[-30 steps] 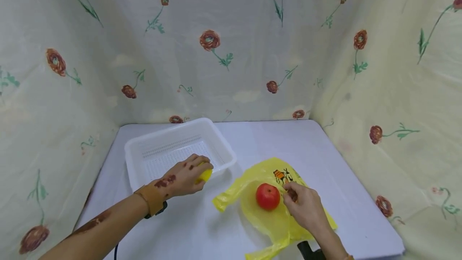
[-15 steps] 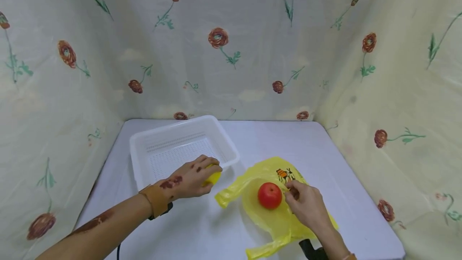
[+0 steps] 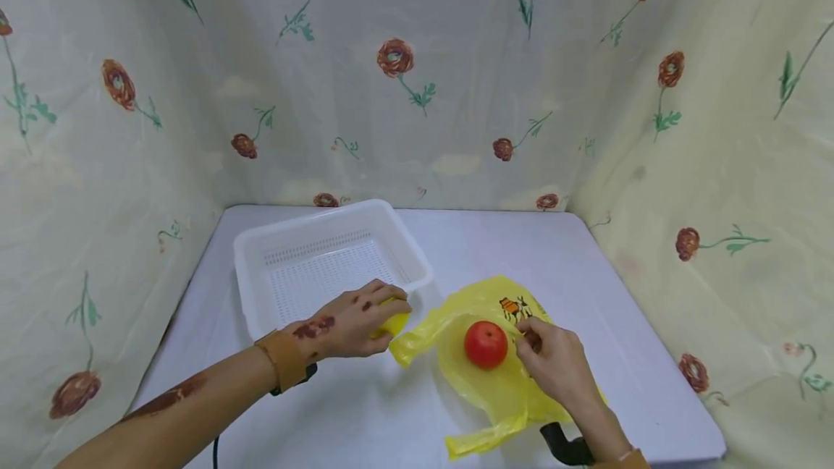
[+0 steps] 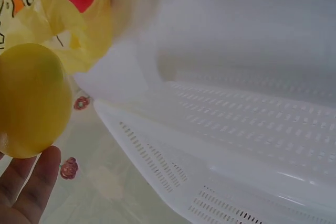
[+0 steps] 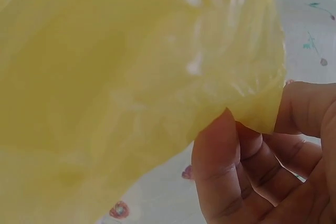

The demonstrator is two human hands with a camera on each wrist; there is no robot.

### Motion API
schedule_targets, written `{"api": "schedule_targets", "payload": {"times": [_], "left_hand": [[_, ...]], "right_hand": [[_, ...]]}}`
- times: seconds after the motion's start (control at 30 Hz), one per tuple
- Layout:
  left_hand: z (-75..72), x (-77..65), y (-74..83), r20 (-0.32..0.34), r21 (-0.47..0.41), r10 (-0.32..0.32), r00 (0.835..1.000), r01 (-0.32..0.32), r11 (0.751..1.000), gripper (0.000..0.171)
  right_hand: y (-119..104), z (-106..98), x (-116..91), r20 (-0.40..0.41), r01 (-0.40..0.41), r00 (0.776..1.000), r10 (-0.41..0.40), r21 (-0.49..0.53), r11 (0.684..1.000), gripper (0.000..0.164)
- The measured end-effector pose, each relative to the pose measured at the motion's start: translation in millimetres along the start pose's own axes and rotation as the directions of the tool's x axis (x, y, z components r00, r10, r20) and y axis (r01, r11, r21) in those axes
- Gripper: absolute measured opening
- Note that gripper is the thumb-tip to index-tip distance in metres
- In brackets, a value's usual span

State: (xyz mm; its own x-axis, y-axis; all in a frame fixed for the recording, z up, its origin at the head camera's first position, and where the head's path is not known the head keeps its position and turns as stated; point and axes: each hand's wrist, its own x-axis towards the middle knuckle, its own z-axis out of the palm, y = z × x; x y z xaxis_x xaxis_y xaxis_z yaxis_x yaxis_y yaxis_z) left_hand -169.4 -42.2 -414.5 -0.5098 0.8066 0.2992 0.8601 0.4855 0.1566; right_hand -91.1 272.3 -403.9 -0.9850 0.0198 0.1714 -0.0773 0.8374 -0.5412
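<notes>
My left hand [image 3: 345, 326] grips a yellow oval fruit [image 3: 394, 318] beside the near right corner of the white basket. In the left wrist view this fruit [image 4: 32, 100] is smooth, with fingertips against its lower side. A yellow plastic bag [image 3: 465, 386] with a printed bee lies to the right, one handle close to the left hand. On the bag's opening rests a round red fruit [image 3: 485, 344], perhaps an apple or tomato. My right hand [image 3: 560, 368] pinches the bag's edge between thumb and forefinger; the right wrist view shows the thin film [image 5: 131, 77] lifted.
The white perforated basket [image 3: 250, 237] stands at the back left of the white table [image 3: 502, 237]. A flower-printed curtain [image 3: 456, 107] encloses the back and sides. A black curved part [image 3: 565, 447] sits near the right wrist.
My left hand has moved right with the yellow fruit, away from the basket and closer to the bag. My right hand keeps its pinch on the bag. The head view has shifted slightly.
</notes>
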Motion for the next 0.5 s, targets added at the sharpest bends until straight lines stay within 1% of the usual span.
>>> {"api": "schedule_targets", "payload": {"times": [0.17,0.33,0.5], "left_hand": [[-1.1,4.1,8.4,0.002,-0.006,0.047,0.999,-0.047,0.999,0.038],[1.1,6.7,13.7,0.0,-0.012,0.098,0.995,-0.098,0.995,0.038],[0.7,9.6,16.6,-0.001,0.005,0.117,0.993,-0.117,0.993,0.038]], "right_hand": [[0,0,1,-0.004,0.0,1.0,0.0,-0.004,1.0,0.015],[0,0,2,-0.005,0.003,1.0,-0.003,-0.004,1.0,0.015],[0,1,2,-0.004,0.002,1.0,-0.002,0.006,1.0,0.015]]}}
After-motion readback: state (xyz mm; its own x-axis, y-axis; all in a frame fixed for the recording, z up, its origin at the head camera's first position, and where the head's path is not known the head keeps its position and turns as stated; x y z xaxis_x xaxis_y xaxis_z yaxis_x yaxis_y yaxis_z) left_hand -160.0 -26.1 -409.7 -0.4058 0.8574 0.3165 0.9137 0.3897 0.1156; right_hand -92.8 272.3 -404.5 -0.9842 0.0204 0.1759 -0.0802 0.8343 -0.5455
